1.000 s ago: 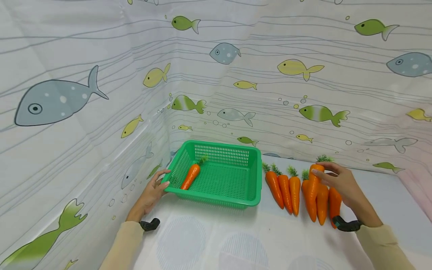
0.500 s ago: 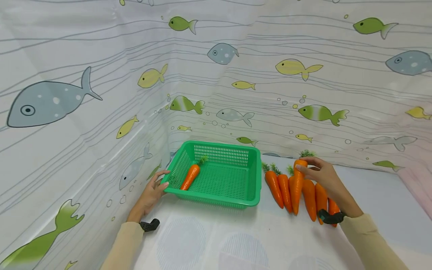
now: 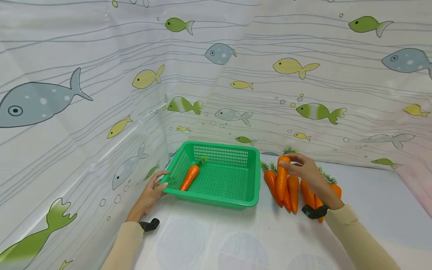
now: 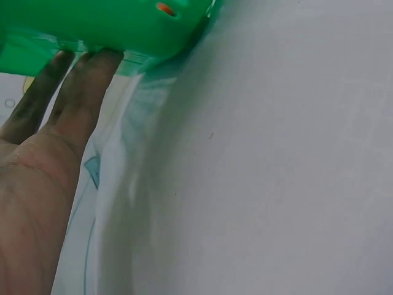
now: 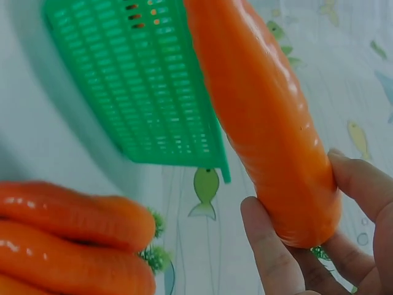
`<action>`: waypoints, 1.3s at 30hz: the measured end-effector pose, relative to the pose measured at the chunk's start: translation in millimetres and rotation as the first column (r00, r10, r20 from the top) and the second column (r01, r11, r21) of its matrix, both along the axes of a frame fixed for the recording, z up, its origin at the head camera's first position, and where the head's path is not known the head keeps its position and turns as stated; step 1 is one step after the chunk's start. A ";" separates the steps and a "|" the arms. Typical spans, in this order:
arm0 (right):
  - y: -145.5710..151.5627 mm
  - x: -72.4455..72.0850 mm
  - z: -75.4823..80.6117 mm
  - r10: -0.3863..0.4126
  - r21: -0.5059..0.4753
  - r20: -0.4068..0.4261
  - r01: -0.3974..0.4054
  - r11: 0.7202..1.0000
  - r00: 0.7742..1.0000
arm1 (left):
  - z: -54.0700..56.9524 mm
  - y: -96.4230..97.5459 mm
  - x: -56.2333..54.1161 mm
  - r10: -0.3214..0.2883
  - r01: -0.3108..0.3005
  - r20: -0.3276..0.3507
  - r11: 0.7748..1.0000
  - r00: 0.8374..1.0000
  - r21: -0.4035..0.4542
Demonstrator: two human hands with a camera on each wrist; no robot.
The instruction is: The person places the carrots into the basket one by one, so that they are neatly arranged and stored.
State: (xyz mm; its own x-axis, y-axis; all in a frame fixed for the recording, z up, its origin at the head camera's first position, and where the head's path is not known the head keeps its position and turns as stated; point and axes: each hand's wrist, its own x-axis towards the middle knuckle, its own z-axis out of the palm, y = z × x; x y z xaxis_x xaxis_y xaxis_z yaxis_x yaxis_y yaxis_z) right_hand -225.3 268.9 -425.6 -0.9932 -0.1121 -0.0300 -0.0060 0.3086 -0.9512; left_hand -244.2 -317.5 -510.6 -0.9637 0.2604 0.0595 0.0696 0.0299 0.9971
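- A left sleeve (image 3: 125, 240) and a right sleeve (image 3: 357, 236), both pale beige, reach in from the bottom edge, with a black band (image 3: 150, 225) on the left wrist and a similar one on the right.
- A white tablecloth (image 3: 256, 234) with pale round prints lies under everything.
- The left hand (image 3: 150, 195) is at the left side of a green basket (image 3: 209, 199), near its front corner. The fingers are extended, nearly straight, and their tips touch the basket at the rim.
- Several orange carrots (image 3: 294, 193) lie side by side on the cloth to the right of the basket, leafy ends towards the back; the right forearm hides part of them.
- The right hand (image 3: 305, 170) holds one carrot (image 3: 282, 178) by its thick end, thumb on one side and fingers on the other. This carrot is over the left end of the row, just right of the basket, narrow end pointing towards the front; its green leaves show past the fingers.
- Inside the basket, a single carrot (image 3: 190, 177) lies along the left wall, slanted, leaves towards the back.
- Behind stands a white wall covering (image 3: 202, 86) printed with wavy lines and green, yellow and grey-blue fish.
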 end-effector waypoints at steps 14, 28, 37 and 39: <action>-47.0 -18.0 6.3 0.024 -0.053 -0.004 -0.024 0.998 1.000 | -2.3 1.3 -0.8 0.000 0.000 -0.007 1.000 1.000 0.023; -102.4 -36.6 8.6 0.118 -0.148 -0.066 -0.127 0.981 0.991 | -2.6 2.0 -0.9 0.008 -0.007 -0.004 0.999 1.000 0.050; -130.5 -52.2 8.3 0.139 -0.200 -0.010 -0.138 0.970 0.990 | -4.0 1.5 0.4 0.000 0.002 -0.022 0.998 1.000 0.070; -135.1 -55.4 8.6 0.145 -0.225 -0.001 -0.142 0.964 0.989 | -4.5 1.3 0.6 -0.009 0.011 -0.028 0.997 1.000 0.071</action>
